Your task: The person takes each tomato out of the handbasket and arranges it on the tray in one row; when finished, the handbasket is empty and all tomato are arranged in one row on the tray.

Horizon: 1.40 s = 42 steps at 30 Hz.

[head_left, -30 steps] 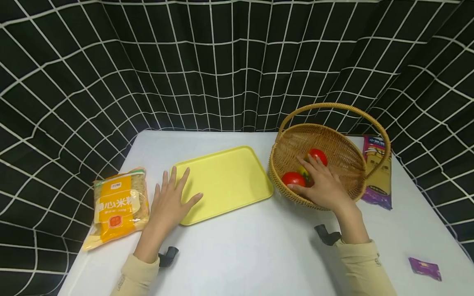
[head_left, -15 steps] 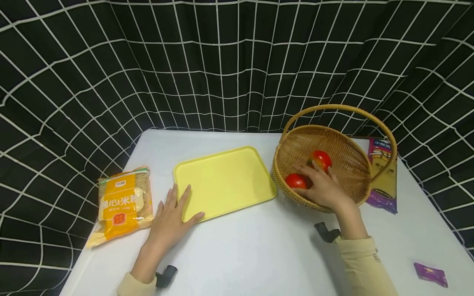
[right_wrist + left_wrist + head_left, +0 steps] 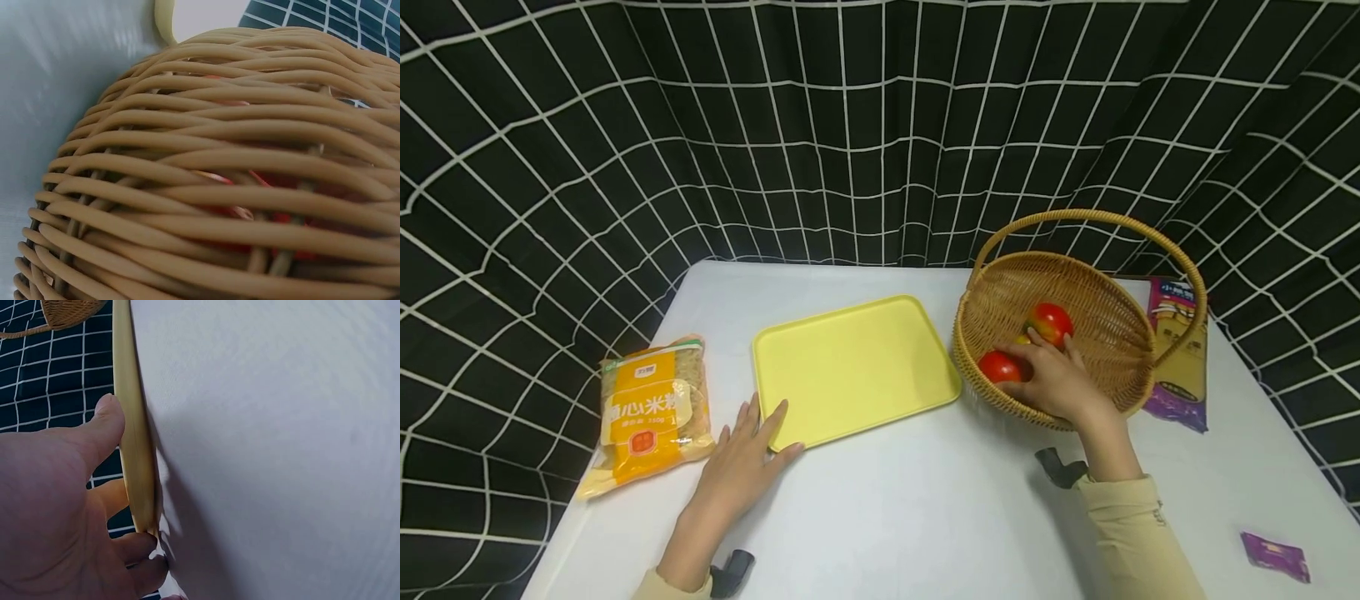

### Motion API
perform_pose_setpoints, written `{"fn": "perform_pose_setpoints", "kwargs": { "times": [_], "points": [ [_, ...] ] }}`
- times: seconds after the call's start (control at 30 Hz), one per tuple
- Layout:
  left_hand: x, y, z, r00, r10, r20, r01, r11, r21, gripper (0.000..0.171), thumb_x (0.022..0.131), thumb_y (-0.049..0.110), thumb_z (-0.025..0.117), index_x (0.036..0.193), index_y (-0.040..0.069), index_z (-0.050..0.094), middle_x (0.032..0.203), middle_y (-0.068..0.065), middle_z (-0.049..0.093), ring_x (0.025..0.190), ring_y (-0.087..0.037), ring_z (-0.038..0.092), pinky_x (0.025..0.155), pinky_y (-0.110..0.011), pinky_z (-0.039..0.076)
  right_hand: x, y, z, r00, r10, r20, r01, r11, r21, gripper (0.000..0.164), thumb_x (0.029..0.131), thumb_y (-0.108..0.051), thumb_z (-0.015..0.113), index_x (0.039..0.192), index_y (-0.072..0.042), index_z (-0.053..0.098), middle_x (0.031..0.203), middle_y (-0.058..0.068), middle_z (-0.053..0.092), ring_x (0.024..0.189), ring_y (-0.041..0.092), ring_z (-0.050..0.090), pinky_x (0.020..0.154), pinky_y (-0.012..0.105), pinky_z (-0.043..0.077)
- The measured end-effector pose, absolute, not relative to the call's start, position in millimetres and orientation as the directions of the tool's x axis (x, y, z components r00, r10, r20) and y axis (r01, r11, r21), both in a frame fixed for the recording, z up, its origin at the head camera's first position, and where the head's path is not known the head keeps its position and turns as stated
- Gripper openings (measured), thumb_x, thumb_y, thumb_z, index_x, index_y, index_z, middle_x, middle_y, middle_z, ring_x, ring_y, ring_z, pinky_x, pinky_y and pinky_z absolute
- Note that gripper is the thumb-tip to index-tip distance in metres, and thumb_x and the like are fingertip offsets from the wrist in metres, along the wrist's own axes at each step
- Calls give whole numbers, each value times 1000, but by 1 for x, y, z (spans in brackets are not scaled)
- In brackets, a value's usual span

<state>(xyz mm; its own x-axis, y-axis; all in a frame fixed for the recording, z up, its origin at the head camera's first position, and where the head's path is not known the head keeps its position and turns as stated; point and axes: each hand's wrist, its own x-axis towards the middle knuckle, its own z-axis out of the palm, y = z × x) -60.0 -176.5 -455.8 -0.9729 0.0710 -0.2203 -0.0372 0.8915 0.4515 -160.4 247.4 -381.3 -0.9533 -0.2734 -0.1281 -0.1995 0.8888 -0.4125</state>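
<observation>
Left hand [image 3: 737, 462] had drawn back to the near-left corner of the yellow tray [image 3: 850, 367], grip spread. Right hand [image 3: 1060, 383] lay over red fruits [image 3: 1052, 322] inside the wicker basket [image 3: 1105, 342]; pinching undetermined.

We see a smooth, low-sheen yellow rectangular plastic tray [image 3: 857, 367] and a ridged tan oval basket of woven wicker [image 3: 1101, 321]. The round red fruits [image 3: 1052, 322] look smooth and glossy. The orange-and-clear noodle bag [image 3: 651, 408] and small purple rectangular wrapper [image 3: 1276, 557] look like shiny, creased plastic film; the white-gridded black curtain [image 3: 880, 125], matt cloth.
</observation>
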Motion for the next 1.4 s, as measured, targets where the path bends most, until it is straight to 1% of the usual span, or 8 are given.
{"fn": "perform_pose_setpoints", "kwargs": {
  "times": [0.33, 0.67, 0.73, 0.8, 0.9, 0.97, 1.17, 1.4],
  "points": [
    [-59, -176, -457, -973, 68, -220, -46, 880, 472, 75, 106, 50, 59, 167, 16, 34, 175, -28, 5, 163, -49, 6, 129, -70, 8, -159, 248, -384, -958, -265, -107, -193, 876, -441, 62, 92, -28, 82, 146, -6, 63, 157, 34, 48, 158, 53, 26, 127, 75, -2],
    [-57, -177, -456, -975, 74, -210, -36, 878, 478, 75, 106, 51, 59, 167, 15, 35, 175, -30, 6, 163, -51, 7, 129, -72, 9, -159, 246, -368, -968, -250, -25, -209, 854, -477, 68, 91, -27, 85, 149, -4, 59, 157, 29, 52, 158, 52, 26, 129, 73, -6],
    [-57, -177, -456, -976, 75, -205, -33, 877, 479, 75, 106, 50, 60, 167, 14, 35, 175, -30, 6, 163, -51, 7, 129, -72, 9, -159, 245, -365, -969, -248, 1, -219, 850, -479, 68, 90, -27, 86, 149, -5, 59, 154, 28, 55, 155, 53, 33, 128, 75, 1],
    [-57, -177, -455, -976, 75, -205, -34, 875, 483, 75, 106, 50, 60, 167, 14, 35, 175, -30, 6, 163, -51, 6, 129, -72, 8, -158, 244, -361, -969, -246, 26, -227, 842, -490, 69, 90, -27, 86, 151, -7, 59, 151, 27, 59, 148, 54, 42, 126, 77, 14],
    [-57, -177, -454, -977, 75, -199, -31, 874, 484, 75, 106, 50, 60, 167, 14, 35, 175, -30, 7, 162, -51, 7, 129, -72, 8, -156, 242, -357, -968, -241, 72, -242, 818, -521, 69, 91, -24, 86, 152, -10, 58, 147, 25, 62, 137, 54, 54, 116, 77, 37],
    [-57, -177, -454, -977, 77, -197, -28, 876, 482, 75, 106, 50, 60, 167, 14, 36, 175, -30, 7, 162, -51, 7, 129, -71, 9, -155, 241, -353, -964, -243, 106, -261, 797, -545, 68, 91, -21, 86, 153, -11, 58, 146, 24, 63, 133, 52, 58, 110, 75, 46],
    [-57, -177, -455, -976, 81, -204, -26, 880, 474, 75, 106, 52, 59, 167, 15, 35, 175, -29, 5, 162, -50, 6, 129, -71, 8, -153, 232, -346, -944, -244, 221, -329, 736, -592, 67, 90, -15, 86, 152, -13, 59, 149, 18, 62, 134, 46, 58, 111, 70, 49],
    [-58, -177, -455, -976, 79, -202, -25, 882, 470, 75, 105, 52, 60, 167, 16, 36, 175, -29, 7, 162, -50, 7, 129, -71, 9, -155, 214, -342, -945, -208, 250, -324, 685, -653, 68, 91, -14, 86, 153, -18, 59, 156, 14, 57, 142, 43, 54, 114, 68, 48]
  ]
}}
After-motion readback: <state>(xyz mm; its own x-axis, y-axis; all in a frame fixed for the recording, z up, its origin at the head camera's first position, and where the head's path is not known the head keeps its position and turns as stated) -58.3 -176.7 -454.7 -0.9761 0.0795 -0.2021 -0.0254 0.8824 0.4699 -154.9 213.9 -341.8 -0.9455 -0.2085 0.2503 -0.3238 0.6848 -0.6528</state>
